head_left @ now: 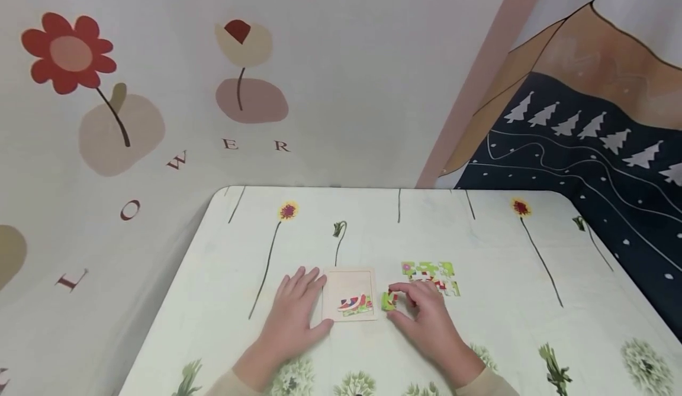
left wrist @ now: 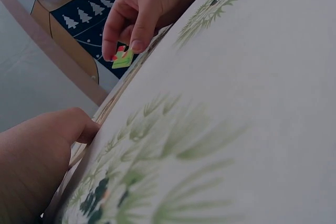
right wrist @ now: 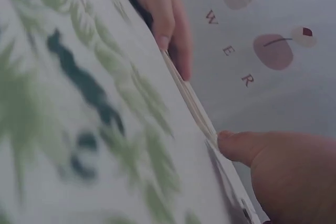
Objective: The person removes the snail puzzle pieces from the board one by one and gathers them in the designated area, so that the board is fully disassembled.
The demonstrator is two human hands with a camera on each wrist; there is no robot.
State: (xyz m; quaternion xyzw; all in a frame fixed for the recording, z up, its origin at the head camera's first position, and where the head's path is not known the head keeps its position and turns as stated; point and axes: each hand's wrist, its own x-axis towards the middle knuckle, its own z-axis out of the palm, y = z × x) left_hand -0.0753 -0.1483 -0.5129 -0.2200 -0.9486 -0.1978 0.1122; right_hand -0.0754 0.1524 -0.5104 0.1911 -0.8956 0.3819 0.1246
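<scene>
In the head view a pale wooden puzzle tray (head_left: 346, 280) lies flat on the table. My left hand (head_left: 295, 310) rests at its left edge, fingers spread and thumb by the lower left corner. Some puzzle pieces (head_left: 358, 305) with a red, white and green print lie in the tray's lower right part. Just off the tray's right side, my right hand (head_left: 426, 319) pinches a green and red puzzle piece (head_left: 388, 302) between thumb and index finger. The left wrist view shows that piece (left wrist: 123, 58) between the fingertips, tilted.
Several more puzzle pieces (head_left: 426, 267), grouped in a rough rectangle, lie behind my right hand and are partly hidden by it. A white cloth (head_left: 224, 277) printed with flowers covers the table. Behind stand a flower-printed curtain (head_left: 346, 76) and a dark tree-patterned cloth (head_left: 575, 153).
</scene>
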